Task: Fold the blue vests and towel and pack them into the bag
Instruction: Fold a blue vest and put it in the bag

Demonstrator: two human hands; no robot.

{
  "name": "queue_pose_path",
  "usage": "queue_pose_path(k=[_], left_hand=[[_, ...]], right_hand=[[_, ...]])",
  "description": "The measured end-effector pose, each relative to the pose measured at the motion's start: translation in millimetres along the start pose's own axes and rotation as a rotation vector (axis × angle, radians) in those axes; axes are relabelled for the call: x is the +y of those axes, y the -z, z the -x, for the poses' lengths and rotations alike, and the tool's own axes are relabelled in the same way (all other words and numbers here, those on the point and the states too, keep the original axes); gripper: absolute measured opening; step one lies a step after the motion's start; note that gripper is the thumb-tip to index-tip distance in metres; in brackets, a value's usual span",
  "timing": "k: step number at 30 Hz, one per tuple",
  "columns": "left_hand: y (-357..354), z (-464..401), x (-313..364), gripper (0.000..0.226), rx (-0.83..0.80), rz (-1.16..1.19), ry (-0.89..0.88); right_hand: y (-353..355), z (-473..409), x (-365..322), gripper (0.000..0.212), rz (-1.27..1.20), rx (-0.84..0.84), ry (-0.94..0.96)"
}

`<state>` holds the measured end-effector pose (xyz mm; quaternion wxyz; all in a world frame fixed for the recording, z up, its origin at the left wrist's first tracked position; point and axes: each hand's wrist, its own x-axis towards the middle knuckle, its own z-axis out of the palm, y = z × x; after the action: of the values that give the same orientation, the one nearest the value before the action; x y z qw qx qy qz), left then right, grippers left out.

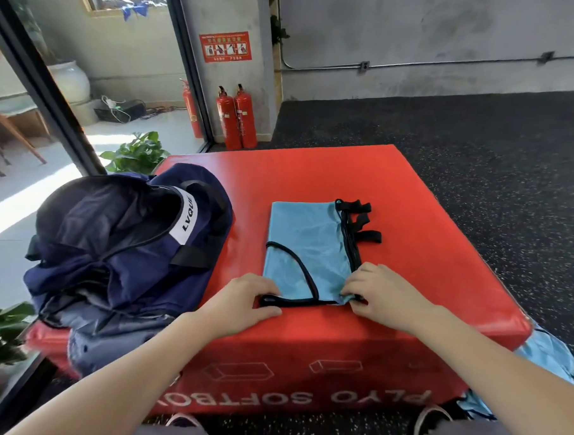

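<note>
A light blue mesh vest (306,241) with black trim lies folded in a narrow strip on the red soft box (410,222). My left hand (242,301) pinches the black strap at the vest's near left corner. Pinching the near right corner is my right hand (381,295). The navy duffel bag (126,243) sits open at the box's left edge, its mouth facing up. More light blue fabric (549,357) hangs on the floor by the box's right side, partly hidden.
Potted plants (137,153) stand left of the box beside a glass wall. Two red fire extinguishers (235,116) stand against the far pillar. Dark speckled rubber floor (495,154) spreads to the right and behind. My shoes (431,421) show below the box.
</note>
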<state>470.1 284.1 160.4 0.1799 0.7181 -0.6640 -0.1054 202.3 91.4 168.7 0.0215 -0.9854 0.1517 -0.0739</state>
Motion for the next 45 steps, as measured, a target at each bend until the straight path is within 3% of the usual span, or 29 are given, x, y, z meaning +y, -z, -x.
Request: queue_pose_path(k=[4, 8, 13, 16, 21, 26, 33, 39, 43, 45], left_hand=[[1, 2, 7, 0.049, 0.017, 0.014, 0.040], [3, 0, 14, 0.061, 0.008, -0.039, 0.101], [-3, -2, 20, 0.024, 0.115, -0.135, 0.053], [1, 2, 25, 0.017, 0.149, -0.035, 0.098], [17, 11, 48, 0.008, 0.302, 0.348, 0.141], [29, 6, 68, 0.019, 0.395, 0.448, 0.166], [25, -24, 58, 0.025, 0.508, 0.470, 0.317], [11, -51, 43, 0.033, 0.501, 0.480, 0.501], [2, -56, 50, 0.009, 0.498, 0.616, 0.629], [-3, -52, 57, 0.023, 0.479, 0.691, 0.647]], right_hand=[[4, -8, -4, 0.021, -0.069, -0.019, -0.071], [22, -10, -6, 0.014, -0.350, -0.093, -0.285], [33, -10, -8, 0.012, -0.476, -0.133, -0.370], [42, -8, -11, 0.007, -0.520, -0.094, -0.402], [69, -2, -10, 0.004, -0.666, -0.026, -0.440], [80, -1, -7, 0.004, -0.801, 0.102, -0.428], [66, -36, -1, 0.014, -0.722, 0.269, -0.467], [41, -68, 22, 0.009, -0.575, 0.103, -0.468], [22, -81, 37, 0.009, -0.441, 0.011, -0.469], [16, -84, 41, 0.013, -0.380, -0.006, -0.468]])
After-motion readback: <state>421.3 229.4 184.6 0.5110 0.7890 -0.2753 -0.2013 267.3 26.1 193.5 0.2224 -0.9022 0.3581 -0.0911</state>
